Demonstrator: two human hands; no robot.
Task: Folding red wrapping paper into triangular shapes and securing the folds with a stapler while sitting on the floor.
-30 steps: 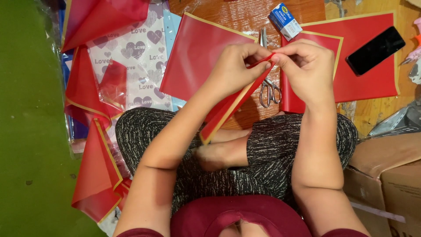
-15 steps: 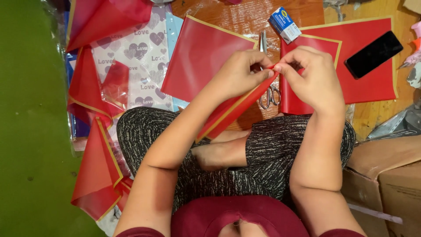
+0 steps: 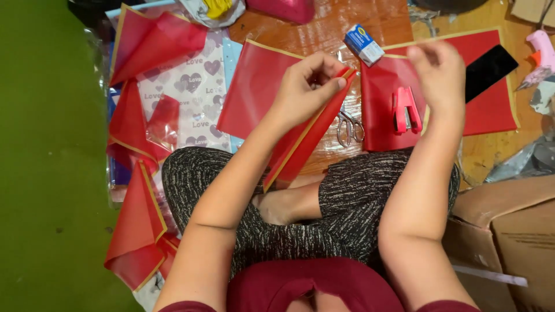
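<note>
While pinched at its far tip by the left hand [image 3: 305,85], folded red sheet [image 3: 303,141] slanting down toward the lap. Right hand [image 3: 440,74] raised, fingers loosely curled, empty, above the pink stapler [image 3: 406,110]. Scissors [image 3: 348,127] between.

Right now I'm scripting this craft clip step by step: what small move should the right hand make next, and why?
Probably lower the right hand onto the pink stapler. The left hand alone pinches the folded red sheet at its top end, and the right hand hovers bare just above the stapler on the red sheet on the floor. Nothing visibly fastens the fold.
</note>
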